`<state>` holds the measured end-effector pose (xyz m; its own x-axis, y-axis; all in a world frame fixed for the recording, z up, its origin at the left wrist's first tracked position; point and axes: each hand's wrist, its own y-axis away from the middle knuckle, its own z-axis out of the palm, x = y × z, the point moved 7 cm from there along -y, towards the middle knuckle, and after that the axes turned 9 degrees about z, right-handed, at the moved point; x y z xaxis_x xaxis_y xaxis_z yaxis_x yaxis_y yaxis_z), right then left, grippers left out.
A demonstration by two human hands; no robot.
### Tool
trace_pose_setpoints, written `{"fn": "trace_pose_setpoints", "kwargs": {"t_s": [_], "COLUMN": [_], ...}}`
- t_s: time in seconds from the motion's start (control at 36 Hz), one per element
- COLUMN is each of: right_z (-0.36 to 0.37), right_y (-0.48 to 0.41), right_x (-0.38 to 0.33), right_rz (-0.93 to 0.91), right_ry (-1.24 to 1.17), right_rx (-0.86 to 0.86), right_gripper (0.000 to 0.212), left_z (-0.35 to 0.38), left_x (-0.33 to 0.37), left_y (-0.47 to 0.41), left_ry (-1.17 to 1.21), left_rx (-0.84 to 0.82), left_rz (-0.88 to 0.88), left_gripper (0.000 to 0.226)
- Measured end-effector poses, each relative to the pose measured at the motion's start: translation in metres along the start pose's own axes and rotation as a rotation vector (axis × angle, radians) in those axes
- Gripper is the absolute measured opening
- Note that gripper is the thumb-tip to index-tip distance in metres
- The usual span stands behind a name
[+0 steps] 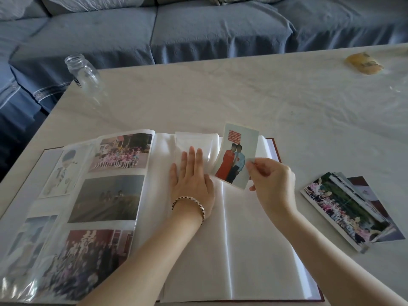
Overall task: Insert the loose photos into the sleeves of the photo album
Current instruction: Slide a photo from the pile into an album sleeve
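The photo album (260, 250) lies open on the table, its left page filled with several photos (106, 198) and its right page showing blank sleeves. My left hand (191, 175) lies flat with straight fingers on the upper sleeve (194, 141) of the right page. My right hand (272, 180) pinches a portrait photo of two people (237, 155) by its lower right edge, holding it tilted over the top right of the page. A stack of loose photos (346, 208) lies on the table to the right of the album.
A clear glass jar (82, 72) stands at the table's far left corner. A yellow packet (364, 62) lies at the far right. A blue-covered sofa (198, 29) runs behind the white table (242, 91).
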<state>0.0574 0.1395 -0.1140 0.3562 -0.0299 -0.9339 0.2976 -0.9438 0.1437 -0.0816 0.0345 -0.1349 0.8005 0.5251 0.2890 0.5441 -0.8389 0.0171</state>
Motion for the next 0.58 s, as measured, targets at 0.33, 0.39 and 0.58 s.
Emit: {"fn": "trace_pose_setpoints", "kwargs": {"t_s": [0.33, 0.39, 0.58], "right_z": [0.025, 0.028, 0.023], "right_y": [-0.022, -0.026, -0.028], "right_x": [0.011, 0.01, 0.01], "right_rz": [0.243, 0.262, 0.278], "right_ry": [0.224, 0.245, 0.289], "right_rx": [-0.283, -0.306, -0.327], "right_gripper": [0.01, 0.009, 0.012], "left_z": [0.0, -0.001, 0.001], "left_x": [-0.007, -0.007, -0.008], "left_y": [0.002, 0.003, 0.003], "left_ry": [0.079, 0.086, 0.063], "left_rx": [0.059, 0.061, 0.03], "left_rz": [-0.063, -0.082, -0.104], "left_gripper": [0.076, 0.078, 0.076]}}
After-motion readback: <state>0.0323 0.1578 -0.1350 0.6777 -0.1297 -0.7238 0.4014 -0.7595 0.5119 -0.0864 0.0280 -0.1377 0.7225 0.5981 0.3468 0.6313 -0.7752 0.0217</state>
